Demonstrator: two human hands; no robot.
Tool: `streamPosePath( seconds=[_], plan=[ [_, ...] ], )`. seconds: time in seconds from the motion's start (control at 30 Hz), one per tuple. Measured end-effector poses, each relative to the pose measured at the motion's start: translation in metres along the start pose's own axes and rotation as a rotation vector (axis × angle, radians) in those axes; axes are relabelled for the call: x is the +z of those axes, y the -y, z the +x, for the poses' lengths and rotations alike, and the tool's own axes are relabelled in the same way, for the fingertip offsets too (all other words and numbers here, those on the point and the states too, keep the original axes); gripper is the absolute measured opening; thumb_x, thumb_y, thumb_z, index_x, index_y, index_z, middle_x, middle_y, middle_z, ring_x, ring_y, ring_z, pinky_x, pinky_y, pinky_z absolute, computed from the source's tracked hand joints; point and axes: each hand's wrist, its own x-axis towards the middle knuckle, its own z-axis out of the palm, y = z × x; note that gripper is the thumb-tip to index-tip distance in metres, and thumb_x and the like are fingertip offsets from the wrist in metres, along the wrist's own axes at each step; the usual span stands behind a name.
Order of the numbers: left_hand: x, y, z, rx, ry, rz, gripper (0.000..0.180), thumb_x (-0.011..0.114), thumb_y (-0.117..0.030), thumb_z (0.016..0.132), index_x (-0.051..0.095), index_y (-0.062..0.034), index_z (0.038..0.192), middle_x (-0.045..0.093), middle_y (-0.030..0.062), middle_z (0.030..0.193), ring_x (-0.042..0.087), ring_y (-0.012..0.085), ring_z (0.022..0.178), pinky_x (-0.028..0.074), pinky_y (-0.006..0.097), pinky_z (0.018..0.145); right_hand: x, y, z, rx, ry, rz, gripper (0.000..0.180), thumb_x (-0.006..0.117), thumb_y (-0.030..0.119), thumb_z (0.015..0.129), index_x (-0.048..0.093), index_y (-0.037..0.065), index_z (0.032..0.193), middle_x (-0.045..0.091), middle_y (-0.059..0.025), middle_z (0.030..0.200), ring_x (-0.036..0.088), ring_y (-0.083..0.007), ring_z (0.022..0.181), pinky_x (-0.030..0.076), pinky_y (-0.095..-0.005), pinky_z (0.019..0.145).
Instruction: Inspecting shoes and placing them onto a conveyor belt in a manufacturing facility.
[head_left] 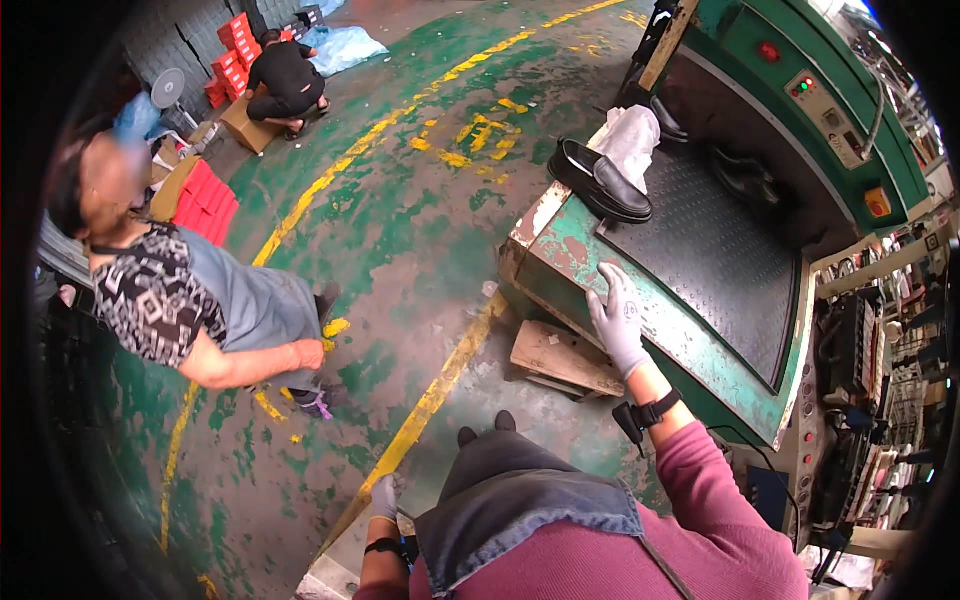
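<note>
My right hand (620,322), in a pale grey glove, is above the green machine's near ledge with its fingers spread and nothing in them. Just beyond it, a black loafer (600,180) sits on the ledge's corner. Beside the loafer lies crumpled white paper or cloth (632,142). More dark shoes (745,176) rest farther in, on the black conveyor belt (700,235), partly lost in shadow. My left hand (385,498), also gloved, hangs low at my left side; its fingers are too small to make out.
A wooden box or step (565,358) stands against the machine's base. To the left, a person in an apron (255,310) stands close by. Farther off, another person (285,80) crouches near a cardboard box (248,125) and stacked red boxes (238,40). Shelving (870,360) lines the right.
</note>
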Motion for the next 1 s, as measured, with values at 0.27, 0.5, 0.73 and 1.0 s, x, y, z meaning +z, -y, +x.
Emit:
streamPosePath(
  seconds=[0.27,0.5,0.73,1.0],
  plan=[
    [-0.013,-0.05,-0.004,0.371,-0.045,0.401,0.026,0.051,-0.021,0.093,0.068,-0.0021,0.087,0.068,0.0107,0.076,0.065,0.0221,0.064,0.052,0.034,0.056,0.086,0.024,0.059,-0.011,-0.012,0.001,0.065,0.072,0.02,0.086,0.047,0.001,0.143,0.052,-0.0235,0.14,0.05,-0.0414,0.127,0.039,-0.0488,0.11],
    [-0.037,-0.12,0.067,0.305,-0.109,0.334,0.034,0.047,-0.027,0.097,0.066,-0.0034,0.081,0.069,0.0143,0.078,0.065,0.028,0.065,0.053,0.04,0.06,0.169,0.01,0.116,0.218,0.078,-0.141,0.068,0.068,0.035,0.09,0.046,0.0,0.145,0.045,-0.0237,0.151,0.042,-0.0419,0.139,0.03,-0.0523,0.117],
    [-0.077,-0.254,0.205,0.068,0.066,0.146,0.048,0.038,-0.042,0.103,0.063,-0.0097,0.078,0.068,0.0111,0.074,0.064,0.0271,0.065,0.048,0.04,0.059,0.191,0.011,0.119,0.305,0.273,-0.396,0.076,0.062,0.034,0.09,0.036,-0.002,0.153,0.04,-0.0247,0.155,0.036,-0.0409,0.146,0.024,-0.0505,0.122],
    [-0.038,-0.456,0.341,-0.027,-0.006,0.14,0.045,0.039,-0.049,0.104,0.059,-0.0109,0.092,0.066,0.0103,0.077,0.064,0.0229,0.067,0.047,0.032,0.056,0.219,0.029,0.132,0.603,0.288,-0.432,0.095,0.063,0.052,0.09,0.027,-0.006,0.156,0.028,-0.0286,0.161,0.023,-0.0458,0.151,0.016,-0.0544,0.124]
  ],
)
